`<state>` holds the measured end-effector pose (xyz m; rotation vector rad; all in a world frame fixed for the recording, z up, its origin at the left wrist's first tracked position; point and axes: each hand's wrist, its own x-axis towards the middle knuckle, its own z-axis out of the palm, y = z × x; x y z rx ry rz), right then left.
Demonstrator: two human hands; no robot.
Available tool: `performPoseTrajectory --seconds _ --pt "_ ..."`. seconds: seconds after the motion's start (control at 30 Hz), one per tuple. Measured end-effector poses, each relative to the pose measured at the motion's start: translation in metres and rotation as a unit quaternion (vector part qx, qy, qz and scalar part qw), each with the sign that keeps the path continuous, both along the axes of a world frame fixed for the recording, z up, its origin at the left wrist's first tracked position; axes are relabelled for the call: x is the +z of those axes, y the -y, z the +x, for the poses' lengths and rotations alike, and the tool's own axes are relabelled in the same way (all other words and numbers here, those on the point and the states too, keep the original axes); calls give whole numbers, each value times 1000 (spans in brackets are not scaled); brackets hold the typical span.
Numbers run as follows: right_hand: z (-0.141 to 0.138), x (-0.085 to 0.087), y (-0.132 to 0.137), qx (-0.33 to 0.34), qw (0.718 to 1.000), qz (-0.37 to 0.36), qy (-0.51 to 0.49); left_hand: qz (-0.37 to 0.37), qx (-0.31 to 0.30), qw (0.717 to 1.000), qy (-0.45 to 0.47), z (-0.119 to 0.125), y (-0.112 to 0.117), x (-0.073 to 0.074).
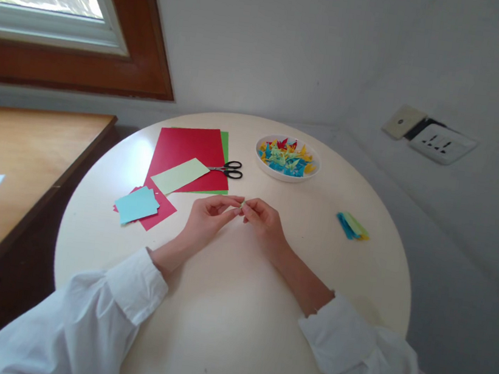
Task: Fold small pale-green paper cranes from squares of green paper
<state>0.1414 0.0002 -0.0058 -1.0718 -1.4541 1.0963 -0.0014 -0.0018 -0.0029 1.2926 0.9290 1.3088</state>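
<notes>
Over the middle of the round table, my left hand (pixel 209 215) and my right hand (pixel 268 220) meet at the fingertips. Both pinch one tiny piece of pale green folded paper (pixel 242 204), mostly covered by the fingers, so its shape is unclear. Left of my hands lie a stack of light blue paper squares (pixel 137 205) and a red paper square (pixel 161 209) partly under it. A pale green paper strip (pixel 180 176) rests on large red sheets (pixel 188 142), with black-handled scissors (pixel 231 170) beside it, blades partly over the sheets.
A white dish (pixel 285 176) of small colourful folded paper pieces stands at the back of the round table (pixel 221 330). Blue, green and yellow paper pieces (pixel 353 226) lie at the right. A wooden desk (pixel 30 140) is on the left; a wall socket (pixel 441 143) is at right.
</notes>
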Motion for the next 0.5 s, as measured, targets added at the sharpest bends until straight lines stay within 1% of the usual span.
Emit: performPoseTrajectory --seconds 0.5 --pt "-1 2 1 20 998 -15 -52 -3 -9 1000 7 0 1 3"
